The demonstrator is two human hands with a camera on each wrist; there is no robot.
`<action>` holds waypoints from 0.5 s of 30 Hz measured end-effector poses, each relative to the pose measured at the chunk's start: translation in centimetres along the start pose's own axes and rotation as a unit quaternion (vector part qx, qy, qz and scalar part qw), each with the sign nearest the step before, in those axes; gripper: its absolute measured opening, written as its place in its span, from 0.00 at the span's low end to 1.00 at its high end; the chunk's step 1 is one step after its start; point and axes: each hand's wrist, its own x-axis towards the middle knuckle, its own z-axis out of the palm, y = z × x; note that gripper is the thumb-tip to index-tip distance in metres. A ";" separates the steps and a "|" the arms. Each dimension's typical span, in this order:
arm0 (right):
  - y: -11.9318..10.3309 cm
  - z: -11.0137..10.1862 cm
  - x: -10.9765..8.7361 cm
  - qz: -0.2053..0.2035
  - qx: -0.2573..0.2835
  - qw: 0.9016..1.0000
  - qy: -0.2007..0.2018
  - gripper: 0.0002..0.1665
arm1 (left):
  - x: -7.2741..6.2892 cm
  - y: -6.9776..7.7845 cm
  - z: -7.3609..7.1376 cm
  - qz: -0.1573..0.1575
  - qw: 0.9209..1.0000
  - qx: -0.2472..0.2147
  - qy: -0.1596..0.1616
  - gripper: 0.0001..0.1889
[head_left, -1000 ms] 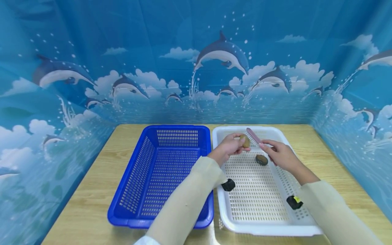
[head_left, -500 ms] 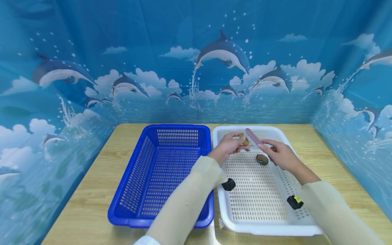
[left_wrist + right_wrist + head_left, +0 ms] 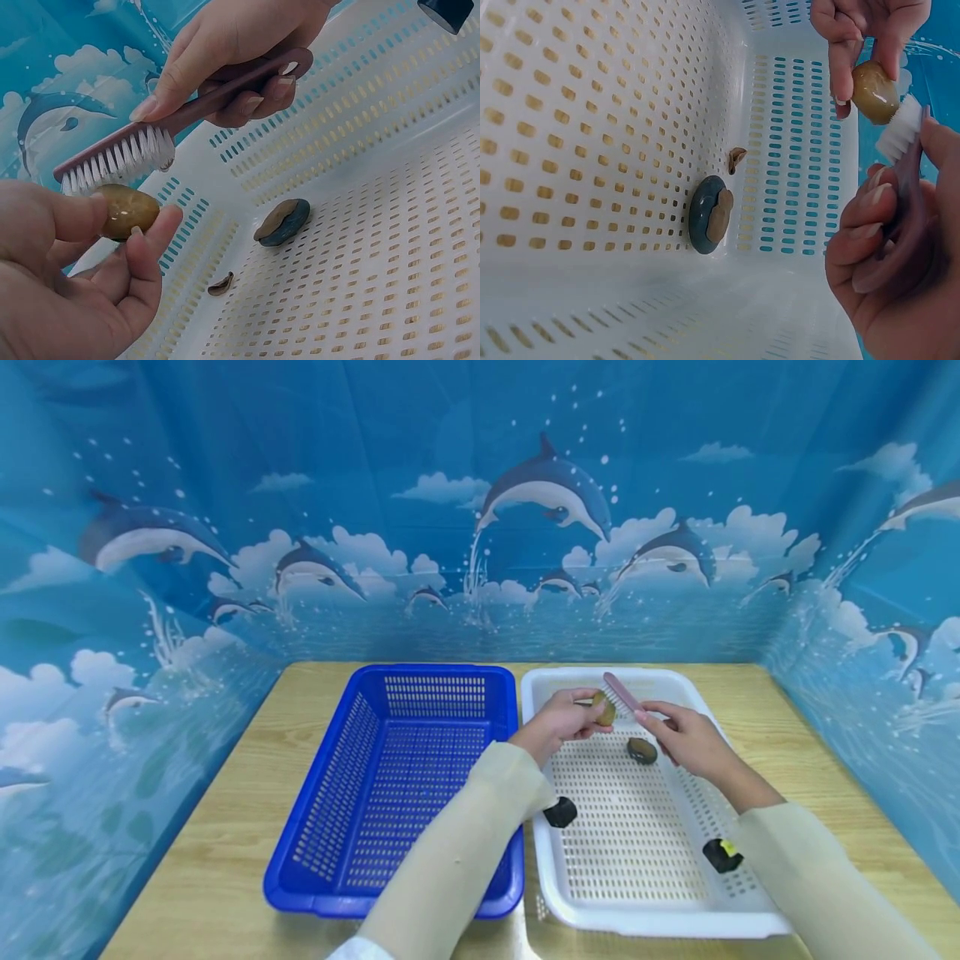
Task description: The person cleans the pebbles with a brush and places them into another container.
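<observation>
- As I watch through the head and wrist cameras, the left hand [image 3: 564,717] has its thumb and fingertips clamped on a smooth, oval, yellowish-brown stone [image 3: 136,207], held up with one face bare beyond the fingertips.
- From the right side I see the right hand [image 3: 686,739] with its fingers curled round the handle of a mauve brush with white bristles [image 3: 187,112], thumb laid along its back.
- Beyond the right thumb, the bristles sit right at the stone; I cannot tell how firmly they press.
- Below both sets of fingers I find a dark, rounded stone with a brown patch on top [image 3: 282,223], resting on the floor of a white, perforated plastic basket [image 3: 633,860].
- Near that, also under the fingers, I make out a small, curled brown flake [image 3: 220,285].
- Left of the left fingers, past the forearm in its cream sleeve [image 3: 457,852], I have a blue, perforated plastic basket [image 3: 420,802].
- Under the baskets, below the fingers, runs a pale wood-grain table [image 3: 210,827]; beyond the fingertips hangs a blue dolphin-print backdrop [image 3: 420,460].
</observation>
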 end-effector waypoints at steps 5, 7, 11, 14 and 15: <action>0.0 -0.1 -0.1 -0.005 -0.001 1.000 0.001 0.41 | 0.1 0.0 0.0 0.003 1.000 -0.020 0.001 0.20; -0.1 -0.1 -0.1 -0.006 -0.002 1.000 0.001 0.41 | 0.1 0.0 0.0 0.005 1.000 -0.024 0.004 0.21; -0.1 -0.1 -0.1 -0.004 -0.004 1.000 0.000 0.41 | 0.1 0.1 0.0 0.008 0.999 -0.035 0.012 0.21; -0.1 -0.1 -0.1 -0.004 -0.002 1.000 -0.002 0.41 | 0.1 0.0 0.0 0.008 0.999 -0.042 0.023 0.21; -0.1 -0.1 -0.1 -0.003 -0.002 1.000 -0.004 0.41 | 0.1 0.0 0.0 0.009 0.999 -0.045 0.026 0.21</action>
